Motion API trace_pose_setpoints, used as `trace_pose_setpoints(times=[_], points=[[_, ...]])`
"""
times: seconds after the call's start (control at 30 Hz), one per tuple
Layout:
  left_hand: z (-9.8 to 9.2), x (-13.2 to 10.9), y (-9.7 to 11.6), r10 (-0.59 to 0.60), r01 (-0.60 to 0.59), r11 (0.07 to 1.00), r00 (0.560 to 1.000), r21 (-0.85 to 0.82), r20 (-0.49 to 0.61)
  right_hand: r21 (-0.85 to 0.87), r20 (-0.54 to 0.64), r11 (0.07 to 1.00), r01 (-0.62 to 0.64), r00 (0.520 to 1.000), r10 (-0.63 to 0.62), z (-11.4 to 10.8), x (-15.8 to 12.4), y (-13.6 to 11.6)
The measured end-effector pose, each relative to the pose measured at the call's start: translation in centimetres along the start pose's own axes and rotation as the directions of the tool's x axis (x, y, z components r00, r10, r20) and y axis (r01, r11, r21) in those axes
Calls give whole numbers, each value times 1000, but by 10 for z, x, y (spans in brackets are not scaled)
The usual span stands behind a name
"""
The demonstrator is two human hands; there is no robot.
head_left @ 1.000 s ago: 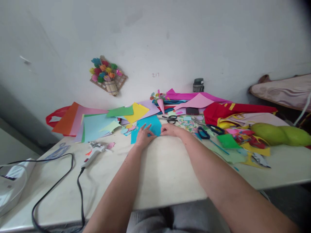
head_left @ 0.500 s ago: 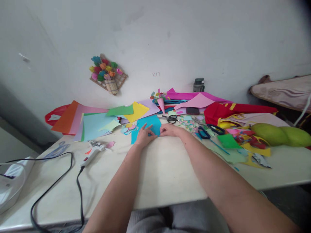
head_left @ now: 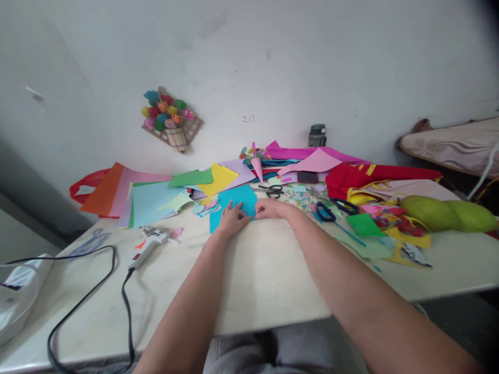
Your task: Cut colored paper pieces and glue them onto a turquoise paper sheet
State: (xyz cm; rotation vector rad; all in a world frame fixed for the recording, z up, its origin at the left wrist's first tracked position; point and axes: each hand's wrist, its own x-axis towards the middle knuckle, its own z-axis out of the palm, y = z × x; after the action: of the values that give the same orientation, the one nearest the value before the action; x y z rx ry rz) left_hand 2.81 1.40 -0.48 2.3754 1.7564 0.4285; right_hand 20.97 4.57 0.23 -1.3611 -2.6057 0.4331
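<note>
A sheet of blue paper (head_left: pixel 242 196) lies on the table in front of me. My left hand (head_left: pixel 233 220) rests on its lower part with the fingers spread, pressing it down. At the sheet's right edge my right hand (head_left: pixel 268 209) is closed, thumb and fingers pinched at the paper; the fingertips are partly hidden. Just beyond the right hand lie black-handled scissors (head_left: pixel 274 190). Small coloured paper scraps (head_left: pixel 206 206) lie to the left of the sheet.
A glue gun (head_left: pixel 148 248) with a black cord lies at left, near a white power strip (head_left: pixel 23 291). Coloured sheets (head_left: pixel 152 200) are stacked behind it. On the right are dark blue-handled scissors (head_left: pixel 325 212), a red cloth (head_left: pixel 374 179) and a green cushion-like object (head_left: pixel 448 213).
The hands stay almost in the same place on the blue paper, with only slight finger movement. The whole view has shifted a little.
</note>
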Motion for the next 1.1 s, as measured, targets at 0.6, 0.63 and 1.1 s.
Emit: trace_pose_setpoints(times=[0.6, 0.63, 1.1], points=[[0, 1, 0, -28, 28, 1000, 999, 14, 17, -47, 57, 997, -56, 997, 59, -14, -11, 5], [0, 1, 1, -31, 31, 999, 999, 16, 17, -55, 57, 996, -75, 995, 78, -14, -11, 5], [-2, -2, 5, -27, 26, 998, 1000, 56, 10, -113, 21, 982, -153, 987, 156, -16, -15, 4]])
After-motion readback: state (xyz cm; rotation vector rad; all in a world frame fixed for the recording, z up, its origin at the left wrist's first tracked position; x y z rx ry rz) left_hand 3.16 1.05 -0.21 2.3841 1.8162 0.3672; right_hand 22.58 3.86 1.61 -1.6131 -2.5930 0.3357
